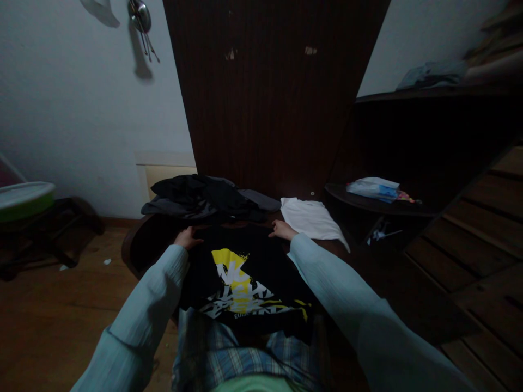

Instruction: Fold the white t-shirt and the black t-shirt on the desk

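Note:
A black T-shirt [241,272] with a yellow and white print lies spread over a dark round table [139,245] and hangs toward my lap. My left hand [186,238] pinches the shirt's far left corner, fingers closed on the cloth. My right hand [281,230] grips the far right corner the same way. Both arms wear pale blue sleeves and reach straight out over the shirt.
A heap of dark clothes [204,198] lies at the table's far side, a folded white garment [312,218] to its right. A dark wooden door stands behind. Shelves on the right hold a plastic packet [373,189]. A green basin [24,198] sits left.

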`<state>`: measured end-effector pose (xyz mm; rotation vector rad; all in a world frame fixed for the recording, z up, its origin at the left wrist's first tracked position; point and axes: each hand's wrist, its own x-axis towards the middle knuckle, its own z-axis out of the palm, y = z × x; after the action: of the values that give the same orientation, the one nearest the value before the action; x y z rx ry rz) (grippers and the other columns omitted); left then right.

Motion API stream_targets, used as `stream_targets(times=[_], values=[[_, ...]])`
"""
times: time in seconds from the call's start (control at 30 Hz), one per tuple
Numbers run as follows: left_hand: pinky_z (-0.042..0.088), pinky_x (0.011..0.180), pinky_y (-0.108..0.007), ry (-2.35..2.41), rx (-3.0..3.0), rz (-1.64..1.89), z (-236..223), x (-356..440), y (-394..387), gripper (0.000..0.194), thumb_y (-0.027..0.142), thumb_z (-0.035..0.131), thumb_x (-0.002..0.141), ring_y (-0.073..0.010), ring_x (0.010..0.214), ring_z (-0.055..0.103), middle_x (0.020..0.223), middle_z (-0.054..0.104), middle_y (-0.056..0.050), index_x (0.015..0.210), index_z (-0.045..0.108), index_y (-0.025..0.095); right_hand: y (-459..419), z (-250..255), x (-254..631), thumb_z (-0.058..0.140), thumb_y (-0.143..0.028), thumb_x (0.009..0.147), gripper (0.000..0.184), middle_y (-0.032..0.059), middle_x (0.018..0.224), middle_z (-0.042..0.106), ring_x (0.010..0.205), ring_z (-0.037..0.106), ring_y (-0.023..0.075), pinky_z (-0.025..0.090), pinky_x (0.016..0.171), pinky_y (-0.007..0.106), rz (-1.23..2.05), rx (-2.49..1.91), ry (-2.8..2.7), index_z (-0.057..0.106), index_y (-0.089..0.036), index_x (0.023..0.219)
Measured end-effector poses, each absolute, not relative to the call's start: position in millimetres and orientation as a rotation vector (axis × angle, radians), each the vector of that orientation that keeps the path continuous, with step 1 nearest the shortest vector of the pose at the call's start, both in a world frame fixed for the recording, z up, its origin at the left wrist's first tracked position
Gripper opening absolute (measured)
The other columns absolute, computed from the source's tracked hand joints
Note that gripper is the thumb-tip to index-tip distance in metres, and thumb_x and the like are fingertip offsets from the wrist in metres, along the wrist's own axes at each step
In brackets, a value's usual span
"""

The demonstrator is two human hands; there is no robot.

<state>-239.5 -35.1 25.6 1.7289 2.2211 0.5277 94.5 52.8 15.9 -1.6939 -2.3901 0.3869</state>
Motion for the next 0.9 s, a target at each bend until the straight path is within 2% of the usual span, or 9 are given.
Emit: stream_targets(times=[0.13, 0.23, 0.37, 0.43, 0.53, 0.63, 0.73, 0.83, 0.9], values=[[0.046, 0.078, -0.022, 2.031, 1.817, 0.504, 31.5, -238.0, -32.4, 0.052, 0.019, 0.063, 0.06, -0.0195, 0.096, 0.058, 0.105, 0.064, -0.002, 0.112, 0.055, 0.023, 55.7, 13.5, 95.0, 0.071, -0.026, 0.057, 0.032, 0.0038, 0.084, 0.064, 0.08, 0.06, 0.0187, 0.043, 0.063, 0.024, 0.465, -1.728, -2.327, 0.062, -0.018, 0.087], [0.045, 0.077, -0.021, 2.149, 1.831, 0.367, 40.2, -236.1, -35.5, 0.055, 0.023, 0.064, 0.061, -0.0195, 0.097, 0.058, 0.107, 0.063, 0.001, 0.115, 0.053, 0.028, 51.5, 13.0, 95.1, 0.071, -0.025, 0.057, 0.022, 0.003, 0.078, 0.064, 0.078, 0.059, 0.018, 0.041, 0.061, 0.023, 0.496, -1.744, -2.271, 0.062, -0.017, 0.075], [0.046, 0.072, -0.02, 2.243, 1.829, 0.227, 48.8, -228.4, -40.9, 0.048, 0.026, 0.059, 0.067, -0.0193, 0.095, 0.059, 0.105, 0.064, 0.0, 0.115, 0.053, 0.03, 42.7, 16.7, 94.6, 0.066, -0.023, 0.061, 0.015, 0.0037, 0.083, 0.063, 0.083, 0.058, 0.0175, 0.039, 0.061, 0.022, 0.516, -1.734, -2.173, 0.057, -0.017, 0.07], [0.047, 0.065, -0.018, 2.26, 1.737, 0.224, 48.2, -224.8, -41.4, 0.043, 0.023, 0.051, 0.073, -0.0167, 0.084, 0.063, 0.094, 0.067, -0.002, 0.116, 0.052, 0.027, 38.3, 18.3, 93.2, 0.062, -0.022, 0.065, 0.01, 0.004, 0.08, 0.064, 0.079, 0.059, 0.0162, 0.039, 0.059, 0.021, 0.557, -1.735, -2.118, 0.055, -0.017, 0.07], [0.047, 0.052, -0.018, 2.209, 1.555, 0.296, 41.6, -222.9, -39.0, 0.042, 0.017, 0.04, 0.078, -0.0132, 0.06, 0.064, 0.074, 0.07, -0.003, 0.119, 0.049, 0.019, 32.4, 19.0, 89.5, 0.052, -0.018, 0.073, 0.002, 0.0008, 0.065, 0.064, 0.059, 0.06, 0.0112, 0.04, 0.052, 0.019, 0.683, -1.732, -2.051, 0.052, -0.017, 0.073], [0.047, 0.051, -0.018, 2.143, 1.531, 0.455, 35.3, -222.7, -37.1, 0.042, 0.011, 0.037, 0.077, -0.0121, 0.056, 0.064, 0.072, 0.069, -0.005, 0.118, 0.047, 0.014, 25.2, 19.8, 85.5, 0.045, -0.013, 0.076, 0.008, -0.0009, 0.063, 0.065, 0.051, 0.059, 0.0082, 0.04, 0.049, 0.017, 0.773, -1.722, -1.985, 0.049, -0.016, 0.083], [0.048, 0.057, -0.019, 2.138, 1.605, 0.553, 35.6, -218.8, -40.8, 0.036, 0.011, 0.038, 0.076, -0.0136, 0.064, 0.065, 0.076, 0.069, -0.007, 0.109, 0.052, 0.012, 12.6, 23.9, 84.5, 0.044, -0.009, 0.075, 0.017, 0.0025, 0.076, 0.067, 0.064, 0.062, 0.0101, 0.043, 0.055, 0.018, 0.75, -1.707, -1.939, 0.046, -0.016, 0.091], [0.046, 0.062, -0.019, 2.184, 1.664, 0.619, 40.1, -209.9, -49.5, 0.029, 0.014, 0.039, 0.076, -0.0143, 0.071, 0.064, 0.08, 0.069, -0.006, 0.1, 0.055, 0.015, -5.3, 30.1, 88.4, 0.046, -0.011, 0.075, 0.021, 0.0058, 0.086, 0.066, 0.08, 0.061, 0.0151, 0.043, 0.066, 0.023, 0.541, -1.655, -1.965, 0.046, -0.016, 0.096], [0.045, 0.064, -0.019, 2.194, 1.712, 0.694, 41.7, -202.8, -55.8, 0.027, 0.015, 0.039, 0.076, -0.0135, 0.073, 0.063, 0.083, 0.068, -0.004, 0.098, 0.054, 0.017, -16.8, 34.0, 93.6, 0.045, -0.012, 0.075, 0.024, 0.0065, 0.087, 0.065, 0.081, 0.061, 0.0174, 0.042, 0.069, 0.025, 0.358, -1.602, -2.001, 0.045, -0.016, 0.098]])
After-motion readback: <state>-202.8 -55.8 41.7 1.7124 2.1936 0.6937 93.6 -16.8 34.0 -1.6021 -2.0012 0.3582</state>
